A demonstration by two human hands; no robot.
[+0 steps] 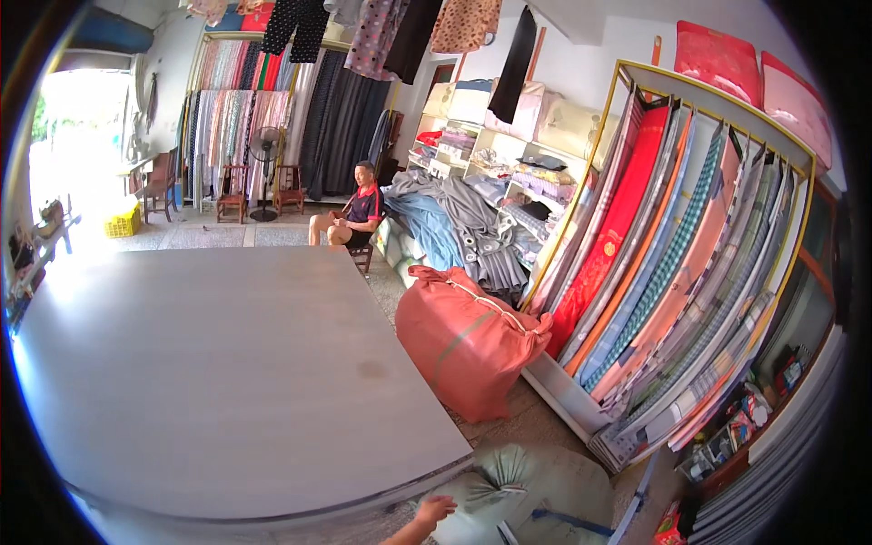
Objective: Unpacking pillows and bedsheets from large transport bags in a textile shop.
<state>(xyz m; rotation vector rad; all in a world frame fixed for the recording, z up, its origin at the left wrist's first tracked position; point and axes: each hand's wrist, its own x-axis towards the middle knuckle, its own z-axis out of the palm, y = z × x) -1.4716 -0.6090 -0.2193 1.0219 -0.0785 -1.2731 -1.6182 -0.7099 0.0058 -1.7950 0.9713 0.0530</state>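
Note:
My left hand (436, 509) is low in the view, its fingers loosely curled, with nothing visible in it. It appears over or beside a grey-green stuffed sack (558, 484) with a gathered, tied top; whether they touch is unclear. A dark blue strap (572, 522) lies across this sack. My right hand is out of view. Left of the hand stretches a large grey tabletop (231, 381). Beyond the table's right edge stands a bulging red sack (456, 347), its top closed with pale cord.
A person (362, 208) sits on a wooden chair beyond the table. Grey and blue fabric (436, 211) is heaped behind the red sack. A yellow-framed rack (715, 109) of hanging cloth stands at right. A standing fan (264, 146) and yellow crate (122, 220) are farther back.

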